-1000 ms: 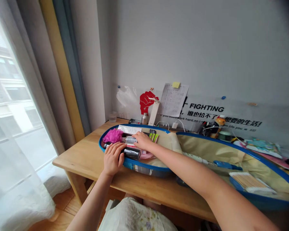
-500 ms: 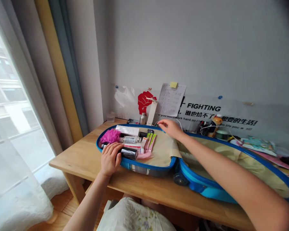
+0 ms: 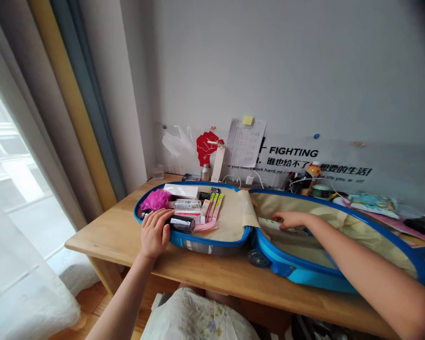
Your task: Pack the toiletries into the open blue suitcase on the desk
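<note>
A blue-rimmed suitcase (image 3: 212, 242) lies unfolded on the wooden desk, its beige lining showing in both halves. My left hand (image 3: 155, 231) is closed over the near left rim, fingers resting across a black bottle (image 3: 184, 224). Around that bottle are a magenta bath puff (image 3: 155, 200), a white box (image 3: 181, 191), a clear bottle (image 3: 187, 204), a small white-and-orange carton (image 3: 205, 210) and slim pink-and-green toothbrush packs (image 3: 216, 207). My right hand (image 3: 293, 220) is down inside the right half, fingers closed on a slim white item (image 3: 270, 223), partly hidden by the hand.
Behind the suitcase stand a silver bottle (image 3: 205, 172), a tall white box (image 3: 217, 164), a white charger plug (image 3: 250, 180) with cables, an orange bottle (image 3: 313, 172) and a green jar (image 3: 320, 191). A suitcase wheel (image 3: 258, 258) juts toward the desk's front edge.
My right hand has moved from behind the suitcase's back rim down into its right half, where the white item now shows at its fingers. My left hand stays on the rim. The view has shifted slightly.
</note>
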Demonstrator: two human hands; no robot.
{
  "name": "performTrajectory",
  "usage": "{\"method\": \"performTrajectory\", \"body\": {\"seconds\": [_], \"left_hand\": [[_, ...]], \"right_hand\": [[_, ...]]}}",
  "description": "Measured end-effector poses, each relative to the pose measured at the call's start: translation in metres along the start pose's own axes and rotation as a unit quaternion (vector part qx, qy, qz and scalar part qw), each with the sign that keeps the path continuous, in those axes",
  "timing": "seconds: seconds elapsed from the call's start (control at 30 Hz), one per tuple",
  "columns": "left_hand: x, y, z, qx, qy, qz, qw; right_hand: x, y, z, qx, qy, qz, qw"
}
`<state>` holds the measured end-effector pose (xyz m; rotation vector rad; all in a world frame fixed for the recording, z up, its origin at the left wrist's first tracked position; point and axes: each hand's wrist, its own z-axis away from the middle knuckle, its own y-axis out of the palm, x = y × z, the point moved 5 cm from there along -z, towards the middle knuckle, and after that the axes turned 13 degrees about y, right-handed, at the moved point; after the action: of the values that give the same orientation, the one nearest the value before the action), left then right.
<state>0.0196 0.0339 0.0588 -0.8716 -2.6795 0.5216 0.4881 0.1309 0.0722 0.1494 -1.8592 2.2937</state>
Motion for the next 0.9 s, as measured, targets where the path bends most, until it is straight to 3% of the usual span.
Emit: {"method": "performTrajectory", "body": {"seconds": [0.23, 0.67, 0.8, 0.9], "left_hand": [[0.0, 0.0, 0.0, 0.0, 0.001, -0.001, 1.0], [0.001, 0.0, 0.0, 0.006, -0.014, 0.009, 1.0], [0.001, 0.001, 0.001, 0.009, -0.022, 0.012, 1.0], [0.0, 0.0, 0.0, 0.003, -0.018, 0.01, 1.0]], "right_hand": [[0.004, 0.003, 0.0, 0.036, 0.024, 0.045, 0.998], [0.012, 0.003, 0.001, -0.008, -0.019, 0.016, 1.0], [0.01, -0.014, 0.003, -0.059, -0.047, -0.01, 0.997], [0.009, -0.039, 0.008, -0.069, -0.004, -0.063, 0.996]]}}
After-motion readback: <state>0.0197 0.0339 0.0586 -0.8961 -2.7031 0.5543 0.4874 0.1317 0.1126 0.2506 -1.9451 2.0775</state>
